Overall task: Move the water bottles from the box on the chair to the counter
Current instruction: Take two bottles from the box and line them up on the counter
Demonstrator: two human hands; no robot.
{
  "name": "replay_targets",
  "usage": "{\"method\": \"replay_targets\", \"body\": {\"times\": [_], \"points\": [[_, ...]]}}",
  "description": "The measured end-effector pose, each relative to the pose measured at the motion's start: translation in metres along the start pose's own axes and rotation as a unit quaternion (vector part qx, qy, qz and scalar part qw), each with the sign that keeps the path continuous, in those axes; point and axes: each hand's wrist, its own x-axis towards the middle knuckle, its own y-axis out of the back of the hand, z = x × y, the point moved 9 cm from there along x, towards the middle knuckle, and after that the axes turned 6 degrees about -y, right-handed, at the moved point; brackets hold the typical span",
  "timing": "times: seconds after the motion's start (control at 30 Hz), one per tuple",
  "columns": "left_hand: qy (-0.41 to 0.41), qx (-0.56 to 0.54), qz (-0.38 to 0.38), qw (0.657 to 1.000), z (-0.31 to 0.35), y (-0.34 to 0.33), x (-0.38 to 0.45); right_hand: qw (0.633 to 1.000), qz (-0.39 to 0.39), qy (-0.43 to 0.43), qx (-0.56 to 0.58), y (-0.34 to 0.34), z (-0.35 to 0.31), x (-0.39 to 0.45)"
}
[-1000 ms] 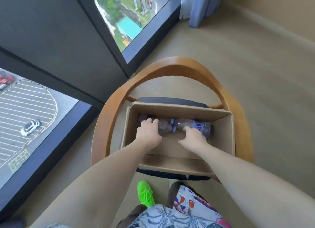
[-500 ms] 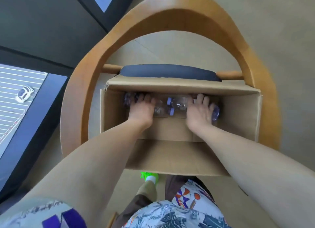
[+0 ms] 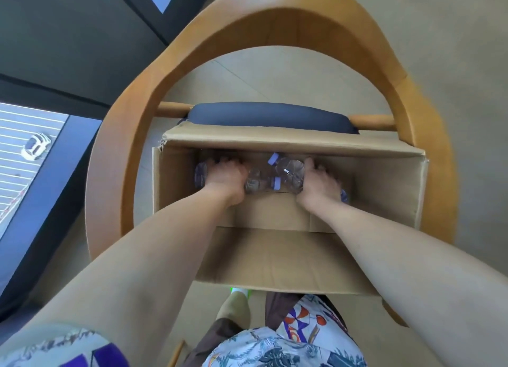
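Deep in the cardboard box (image 3: 384,190) on the chair (image 3: 132,152), the lying water bottles (image 3: 275,174) are gripped one per hand, left hand (image 3: 225,174) and right hand (image 3: 320,184) with fingers (image 3: 310,164) curled over them, evidently so that two can be lifted together toward the unseen desk.

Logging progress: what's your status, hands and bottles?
Left hand and right hand each gripping bottles. All inside box. Nothing in the way.

A dark-framed floor-level window (image 3: 33,158) at nine o'clock shows a white car (image 3: 35,146) on a striped parking lot below. Beige floor (image 3: 453,37) spreads toward one o'clock. A bright green shoe (image 3: 242,291) peeks out at six o'clock.
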Motion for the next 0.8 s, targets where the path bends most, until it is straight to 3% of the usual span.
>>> {"method": "replay_targets", "body": {"times": [0.1, 0.2, 0.4, 0.6, 0.8], "points": [[0.039, -0.128, -0.056, 0.989, -0.007, -0.021, -0.015, 0.999, -0.027, 0.002, 0.044, 0.0, 0.002, -0.009], [0.087, -0.25, -0.066, 0.962, -0.013, -0.037, -0.033, 0.995, -0.048, 0.002, 0.082, -0.001, 0.002, -0.027], [0.122, -0.353, -0.017, 0.927, -0.02, -0.016, -0.066, 0.984, -0.059, -0.016, 0.168, 0.01, -0.005, -0.058], [0.148, -0.523, 0.031, 0.839, -0.027, 0.01, -0.122, 0.981, -0.057, 0.028, 0.184, 0.043, -0.027, -0.102], [0.151, -0.606, 0.104, 0.774, -0.038, 0.038, -0.192, 0.974, -0.042, 0.089, 0.202, 0.087, -0.059, -0.163]]}}
